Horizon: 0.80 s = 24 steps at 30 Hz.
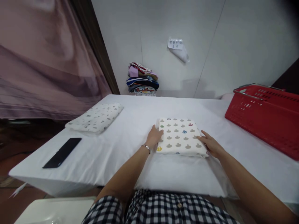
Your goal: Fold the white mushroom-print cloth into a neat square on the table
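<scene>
A folded white cloth (pixel 176 137) printed with grey and a few coloured mushrooms lies flat on the white-covered table in front of me. My left hand (pixel 154 137) grips its left edge, thumb on top and fingers down along the side. On the opposite edge, my right hand (pixel 211 144) has its thumb on the cloth and its fingers along the side, partly hidden. Another folded white cloth with small dark prints (pixel 97 118) rests at the left of the table, apart from both hands.
A red plastic basket (pixel 263 121) stands at the right. Toward the front left lies a flat black object (pixel 63 152). Stacked folded fabrics (pixel 142 79) sit by the back wall. A pink curtain (pixel 46 62) hangs at left; a whitish lid or stool (pixel 56 211) is below.
</scene>
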Each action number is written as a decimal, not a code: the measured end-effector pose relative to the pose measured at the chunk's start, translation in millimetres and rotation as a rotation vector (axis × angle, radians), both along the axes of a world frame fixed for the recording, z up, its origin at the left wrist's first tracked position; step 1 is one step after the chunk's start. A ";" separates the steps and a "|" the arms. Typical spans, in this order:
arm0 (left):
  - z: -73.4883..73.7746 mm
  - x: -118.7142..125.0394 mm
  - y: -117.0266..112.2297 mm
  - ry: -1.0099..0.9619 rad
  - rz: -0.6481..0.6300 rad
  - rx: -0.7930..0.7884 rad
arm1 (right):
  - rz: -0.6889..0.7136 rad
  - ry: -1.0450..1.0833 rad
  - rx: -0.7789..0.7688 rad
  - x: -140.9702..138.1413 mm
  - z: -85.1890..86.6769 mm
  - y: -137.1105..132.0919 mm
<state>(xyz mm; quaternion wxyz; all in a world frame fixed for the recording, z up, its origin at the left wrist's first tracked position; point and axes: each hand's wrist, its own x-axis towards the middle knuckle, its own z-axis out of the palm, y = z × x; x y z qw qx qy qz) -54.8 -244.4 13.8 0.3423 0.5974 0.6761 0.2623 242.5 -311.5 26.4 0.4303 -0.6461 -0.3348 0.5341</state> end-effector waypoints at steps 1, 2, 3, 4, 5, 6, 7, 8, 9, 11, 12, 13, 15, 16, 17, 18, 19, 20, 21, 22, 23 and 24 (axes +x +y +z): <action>1.0 -2.8 -2.0 -0.021 0.002 -0.039 | 0.009 -0.006 -0.018 0.3 1.8 0.1; 1.8 -5.1 -3.6 -0.038 0.005 -0.070 | 0.019 -0.014 -0.033 0.1 3.4 1.2; 2.4 -6.9 -4.7 -0.053 0.009 -0.092 | 0.035 -0.021 -0.042 -0.6 4.6 3.0; 2.9 -8.2 -5.3 -0.064 0.016 -0.109 | 0.056 -0.027 -0.044 -1.6 5.5 5.2; 3.2 -8.9 -5.6 -0.074 0.023 -0.123 | 0.081 -0.030 -0.042 -2.9 6.3 7.6; 3.5 -9.0 -5.5 -0.081 0.029 -0.134 | 0.109 -0.028 -0.034 -4.0 6.9 10.1; 3.6 -8.7 -5.5 -0.086 0.036 -0.140 | 0.137 -0.021 -0.026 -4.5 7.3 12.6; 3.5 -7.7 -5.6 -0.089 0.041 -0.141 | 0.162 -0.009 -0.017 -3.9 7.6 15.3; 3.4 -6.0 -6.1 -0.094 0.046 -0.139 | 0.173 -0.003 -0.012 -2.0 7.6 18.3; 2.6 -0.1 -9.0 -0.122 0.047 -0.139 | 0.145 -0.016 -0.006 7.1 6.6 25.7; 1.9 4.0 -11.4 -0.151 0.035 -0.151 | 0.115 -0.042 -0.002 14.1 5.6 30.1; 1.1 8.9 -14.2 -0.190 0.015 -0.169 | 0.088 -0.077 0.002 22.3 4.1 34.8; -0.9 19.1 -20.6 -0.286 -0.037 -0.208 | 0.061 -0.158 0.006 40.2 -0.1 43.8; -2.0 23.7 -23.6 -0.331 -0.063 -0.221 | 0.066 -0.190 0.002 48.6 -2.5 47.7; -3.2 27.5 -26.1 -0.364 -0.081 -0.223 | 0.078 -0.217 -0.004 55.8 -4.8 50.8; -4.3 30.2 -28.1 -0.386 -0.090 -0.216 | 0.099 -0.242 -0.011 61.5 -6.5 53.3; -5.3 32.0 -29.4 -0.403 -0.092 -0.207 | 0.128 -0.276 -0.014 65.4 -7.6 55.2; -6.3 32.8 -30.2 -0.416 -0.088 -0.203 | 0.160 -0.336 -0.008 67.2 -7.6 56.6; -7.1 32.9 -30.5 -0.429 -0.079 -0.204 | 0.187 -0.434 0.005 66.9 -6.6 57.7; -7.8 32.6 -30.5 -0.443 -0.071 -0.207 | 0.213 -0.569 0.033 64.2 -4.5 58.5; -8.3 32.1 -30.3 -0.456 -0.064 -0.211 | 0.231 -0.727 0.078 59.2 -1.6 59.0; -8.7 31.6 -30.1 -0.464 -0.059 -0.213 | 0.247 -0.883 0.139 51.8 1.9 59.1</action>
